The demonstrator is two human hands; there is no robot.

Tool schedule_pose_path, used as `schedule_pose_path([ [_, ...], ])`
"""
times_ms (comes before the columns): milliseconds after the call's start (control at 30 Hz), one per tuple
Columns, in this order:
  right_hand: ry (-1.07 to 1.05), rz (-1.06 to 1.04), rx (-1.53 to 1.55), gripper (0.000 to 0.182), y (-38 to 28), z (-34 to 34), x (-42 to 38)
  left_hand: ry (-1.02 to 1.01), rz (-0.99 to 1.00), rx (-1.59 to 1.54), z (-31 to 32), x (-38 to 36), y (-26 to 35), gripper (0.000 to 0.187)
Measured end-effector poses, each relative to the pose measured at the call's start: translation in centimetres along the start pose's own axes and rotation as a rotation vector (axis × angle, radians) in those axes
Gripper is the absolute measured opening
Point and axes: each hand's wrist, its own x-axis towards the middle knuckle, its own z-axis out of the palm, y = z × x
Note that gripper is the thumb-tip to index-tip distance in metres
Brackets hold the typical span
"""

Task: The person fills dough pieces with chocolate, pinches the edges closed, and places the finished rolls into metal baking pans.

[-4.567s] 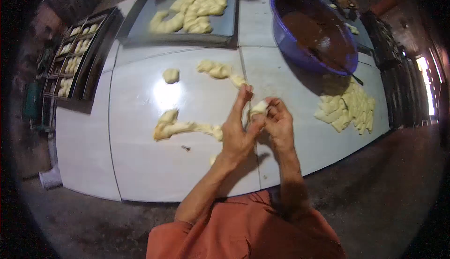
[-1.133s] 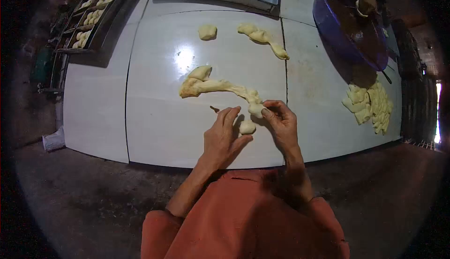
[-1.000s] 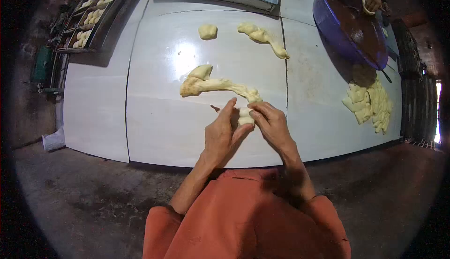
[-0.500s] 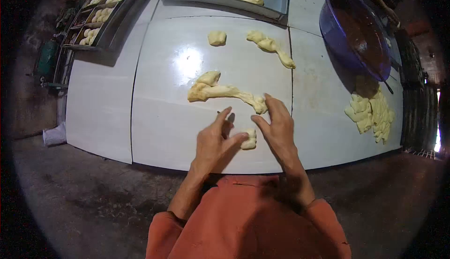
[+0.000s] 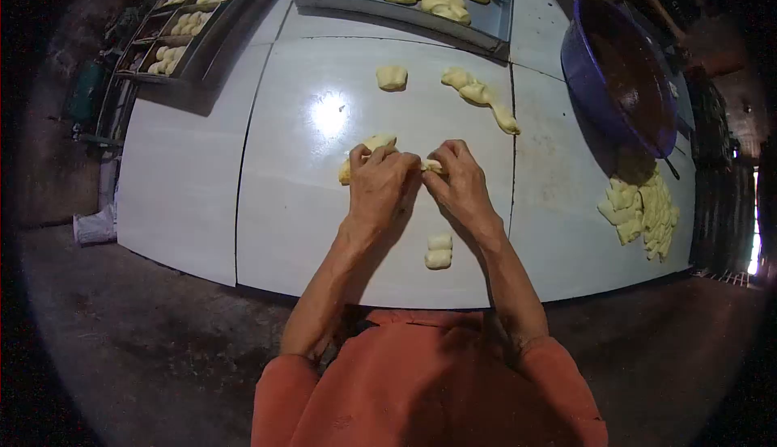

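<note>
A strip of pale dough [image 5: 368, 146] lies on the white table in front of me, mostly covered by my hands. My left hand [image 5: 377, 188] has its fingers curled down over the left and middle part of the strip. At the strip's right end, my right hand [image 5: 461, 182] pinches the dough between thumb and fingers. Between my forearms, near the table's front edge, rests a small rolled piece of dough [image 5: 439, 251]. Farther back sit a short dough lump [image 5: 392, 78] and a twisted dough length [image 5: 481, 99], both apart from my hands.
A metal tray [image 5: 396, 20] with several dough pieces stands at the back. Divided tins [image 5: 129, 73] of dough are at upper left. To the right are a purple basin [image 5: 576, 67] with brown contents and a dough heap [image 5: 639, 208]. Another person's arm [image 5: 660, 2] shows behind the basin.
Both hands have moved forward from around the small rolled piece onto the dough strip and closed on it. The rolled piece stays on the table. The camera view has shifted slightly.
</note>
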Motion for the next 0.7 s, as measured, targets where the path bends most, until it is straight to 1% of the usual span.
schedule_pose_path([
  [33, -0.007, 0.015, 0.137, 0.026, 0.1, 0.0, 0.4, -0.046, -0.049, -0.097, -0.5, 0.0, 0.1, 0.015],
  [67, -0.056, 0.045, 0.245, 0.025, 0.2, -0.1, 0.8, 0.038, 0.0, -0.124, 0.0, -0.3, -0.3, 0.018],
  [100, -0.057, 0.044, 0.246, 0.025, 0.0, 0.0, 0.8, 0.038, -0.001, -0.122, 0.0, -0.5, -0.7, 0.018],
  [167, -0.177, 0.506, 0.914, 0.023, -1.0, -0.2, 0.6, 0.003, -0.072, -0.224, 0.0, -0.6, -1.5, 0.025],
  [200, -0.2, 0.47, 0.985, 0.03, -2.2, -1.1, 0.6, -0.012, -0.075, -0.225, 0.0, -0.6, -1.9, 0.032],
  [233, -0.202, 0.467, 0.984, 0.03, -2.6, -1.2, 0.8, -0.01, -0.075, -0.223, -0.1, -0.7, -2.0, 0.032],
  [300, -0.303, 0.385, 0.915, 0.038, -3.0, -1.2, 1.2, 0.0, -0.039, -0.214, -0.3, -0.9, -1.9, 0.041],
  [333, -0.316, 0.336, 0.813, 0.031, -1.9, 0.0, 1.6, 0.0, -0.037, -0.213, -0.5, -0.9, -1.9, 0.041],
  [367, -0.313, 0.334, 0.814, 0.031, -0.9, 0.4, 1.4, 0.004, -0.031, -0.241, -0.7, -0.9, -2.1, 0.046],
  [433, -0.297, 0.407, 0.896, 0.022, -1.1, 0.3, 1.5, 0.015, -0.021, -0.297, -0.9, -1.0, -2.3, 0.055],
  [467, -0.243, 0.441, 0.986, 0.015, -1.4, 0.3, 1.3, 0.01, -0.044, -0.343, -0.9, -1.1, -2.3, 0.056],
  [500, -0.246, 0.442, 0.986, 0.015, -1.5, 0.2, 1.4, 0.01, -0.046, -0.343, -1.1, -0.9, -2.1, 0.056],
  [567, -0.15, 0.406, 0.819, 0.011, -1.4, 0.0, 1.2, -0.085, -0.13, -0.297, -1.7, -0.6, -1.4, 0.059],
  [600, -0.082, 0.449, 0.909, 0.009, -1.9, 0.5, 1.2, -0.077, -0.163, -0.293, -2.4, -0.3, -0.3, 0.047],
  [633, -0.084, 0.449, 0.908, 0.009, -2.1, 0.6, 1.1, -0.076, -0.165, -0.294, -1.8, -0.3, -0.5, 0.047],
  [700, -0.049, 0.391, 0.86, 0.009, -2.5, 0.4, 0.9, -0.063, -0.042, -0.151, -0.7, -0.2, -1.0, 0.028],
])
